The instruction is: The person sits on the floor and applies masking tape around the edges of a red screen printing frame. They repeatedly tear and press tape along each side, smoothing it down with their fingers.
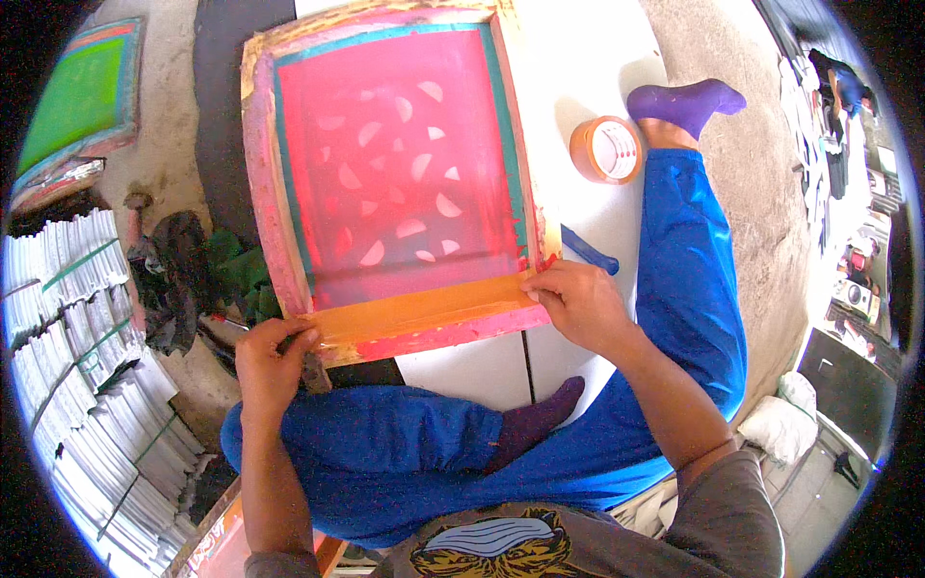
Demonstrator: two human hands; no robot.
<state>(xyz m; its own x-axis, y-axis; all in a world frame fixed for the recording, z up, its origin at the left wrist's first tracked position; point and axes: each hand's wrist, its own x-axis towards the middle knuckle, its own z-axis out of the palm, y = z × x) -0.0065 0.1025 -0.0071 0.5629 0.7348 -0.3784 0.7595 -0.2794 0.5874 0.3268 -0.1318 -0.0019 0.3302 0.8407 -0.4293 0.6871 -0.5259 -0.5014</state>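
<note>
A wooden screen-printing frame (260, 183) lies in front of me, with teal edging and a red mesh (308, 96) that carries pale half-round shapes. Across its near end stretches a strip of orange-brown packing tape (424, 306). My left hand (270, 358) pinches the strip's left end at the frame's near left corner. At the right end, the fingers of my right hand (583, 303) are closed on the same strip, above the right rail. Beyond my right hand stands a roll of brown tape (580, 152) with a white-labelled core.
A blue handle-like tool (590, 249) lies beside the frame on the white board (568, 58). My legs in blue trousers (684, 250) fold around the work. To the left are tied paper stacks (87, 385), dark cloth (178, 275) and a green screen (72, 96); a white sack (782, 424) sits right.
</note>
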